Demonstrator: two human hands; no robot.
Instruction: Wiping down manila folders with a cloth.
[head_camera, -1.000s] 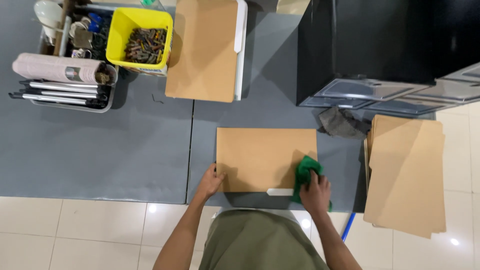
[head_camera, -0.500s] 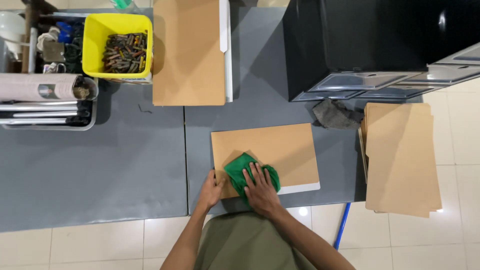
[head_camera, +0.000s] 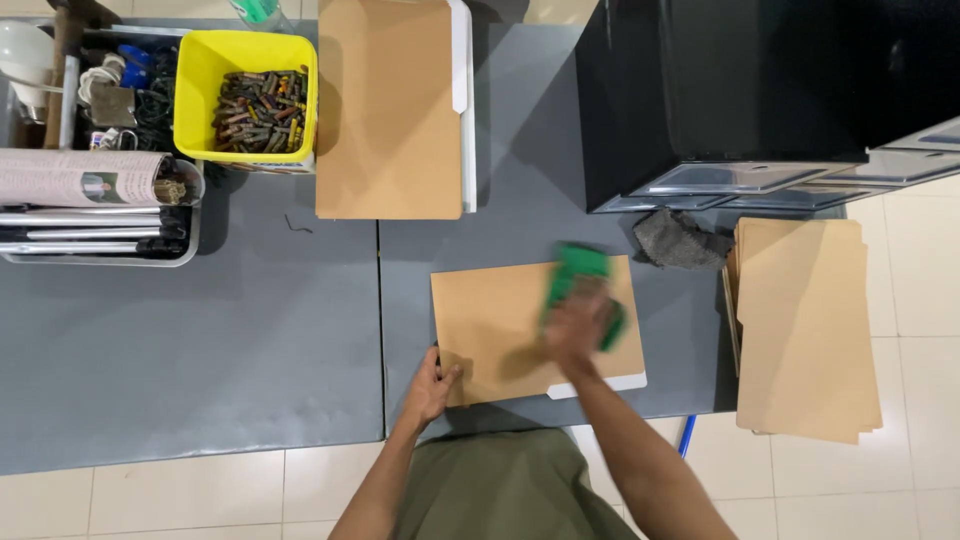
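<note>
A brown file folder (head_camera: 500, 325) lies flat on the grey mat (head_camera: 200, 340) in front of me. My left hand (head_camera: 432, 385) presses down on the folder's near left corner. Blurred with motion, my right hand (head_camera: 578, 322) lies on a green cloth (head_camera: 577, 272) at the folder's far right part. The cloth sticks out past my fingers toward the folder's far edge.
A second folder (head_camera: 392, 105) lies at the back. A stack of folders (head_camera: 805, 330) sits on the tiled floor at right. A black cabinet (head_camera: 740, 90) stands at back right, a grey rag (head_camera: 675, 238) below it. A yellow bin (head_camera: 245, 95) and a tray of tools (head_camera: 95, 215) stand at back left.
My right hand has swept the green cloth across the folder, from its near right to its near left, then up to its far right. My left hand stayed on the near left corner.
</note>
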